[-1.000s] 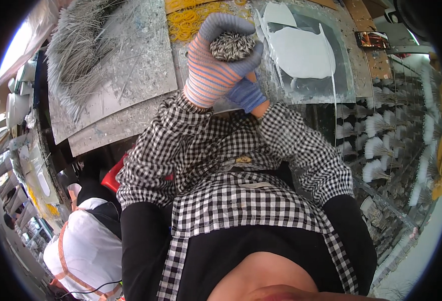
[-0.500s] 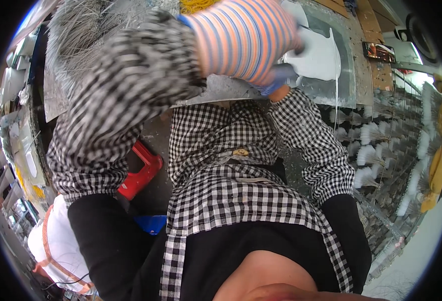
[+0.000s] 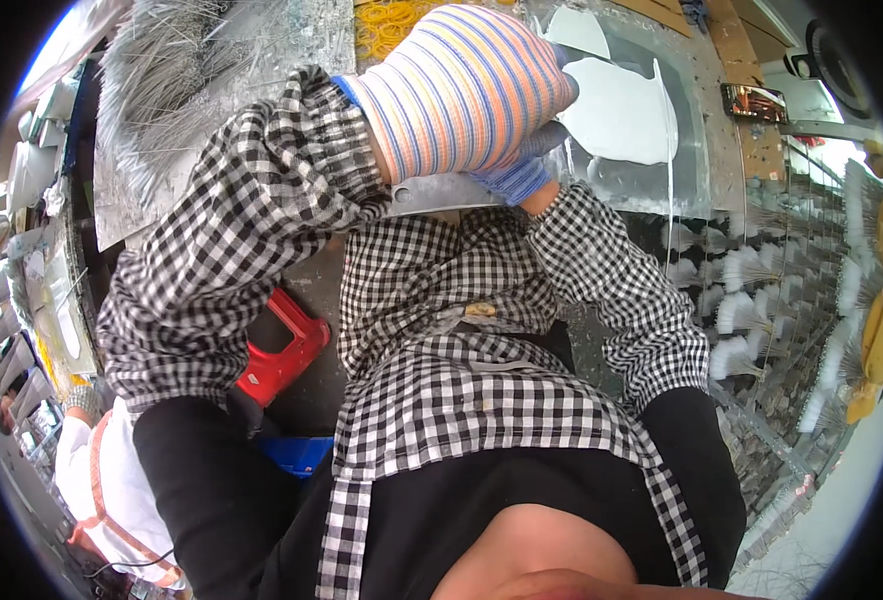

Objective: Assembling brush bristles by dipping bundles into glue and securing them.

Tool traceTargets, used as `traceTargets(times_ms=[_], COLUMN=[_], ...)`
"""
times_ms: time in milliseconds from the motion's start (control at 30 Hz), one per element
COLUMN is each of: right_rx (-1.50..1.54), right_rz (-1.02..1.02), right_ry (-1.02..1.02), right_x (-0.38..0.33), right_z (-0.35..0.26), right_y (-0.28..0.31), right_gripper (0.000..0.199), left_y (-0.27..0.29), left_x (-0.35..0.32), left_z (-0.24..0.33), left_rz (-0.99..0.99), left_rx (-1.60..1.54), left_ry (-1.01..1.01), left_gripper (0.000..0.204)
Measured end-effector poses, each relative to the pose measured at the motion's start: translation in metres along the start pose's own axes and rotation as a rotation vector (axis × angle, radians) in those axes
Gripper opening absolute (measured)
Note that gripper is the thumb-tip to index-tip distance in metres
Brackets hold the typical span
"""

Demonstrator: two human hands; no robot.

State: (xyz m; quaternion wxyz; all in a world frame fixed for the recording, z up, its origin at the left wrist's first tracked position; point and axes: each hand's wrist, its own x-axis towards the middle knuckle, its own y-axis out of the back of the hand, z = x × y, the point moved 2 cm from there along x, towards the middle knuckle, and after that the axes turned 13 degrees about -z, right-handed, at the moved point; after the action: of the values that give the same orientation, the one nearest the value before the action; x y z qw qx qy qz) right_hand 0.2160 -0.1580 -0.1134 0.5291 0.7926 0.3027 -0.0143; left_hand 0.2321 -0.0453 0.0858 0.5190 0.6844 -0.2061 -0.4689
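My striped-gloved L hand [image 3: 461, 95] covers most of my R hand [image 3: 521, 178]; can't tell fingers' [image 3: 565, 94] opening or hold. White paste [image 3: 621, 112] lies just beside, on grey plate [image 3: 696, 150]; sideways slip could smear gloves.

A red plastic stool [image 3: 289, 362] is near a blue object [image 3: 296, 455] (mostly hidden); a smartphone [image 3: 754, 103] shows upper right, a white-clad co-worker [image 3: 133, 485] lower left.
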Motion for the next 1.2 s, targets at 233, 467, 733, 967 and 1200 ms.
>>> traceTargets(times_ms=[233,467,733,967,1200], right_rx=[0.917,1.946,2.058,2.156,2.089], right_rz=[0.373,0.628,0.729,0.713,0.637], right_ry=[0.244,0.533,0.469,0.402,0.353], right_x=[-0.052,-0.136,-0.172,-0.155,-0.129], right_z=[-0.001,0.036,0.070,0.064,0.040], right_y=[0.043,0.119,0.105,0.090,0.079], right_gripper=[0.036,0.025,0.026,0.028,0.027], left_y=[0.014,-0.066,-0.146,-0.130,-0.091], left_x=[-0.014,-0.008,0.010,0.004,-0.002], left_z=[-0.001,0.007,0.029,0.021,0.001], left_rz=[1.160,1.186,1.110,1.111,1.091], left_rx=[-0.488,-1.144,-1.346,-1.297,-1.130], left_ry=[-0.404,-0.076,0.018,0.017,-0.083], left_gripper=[0.028,0.027,0.024,0.022,0.022])
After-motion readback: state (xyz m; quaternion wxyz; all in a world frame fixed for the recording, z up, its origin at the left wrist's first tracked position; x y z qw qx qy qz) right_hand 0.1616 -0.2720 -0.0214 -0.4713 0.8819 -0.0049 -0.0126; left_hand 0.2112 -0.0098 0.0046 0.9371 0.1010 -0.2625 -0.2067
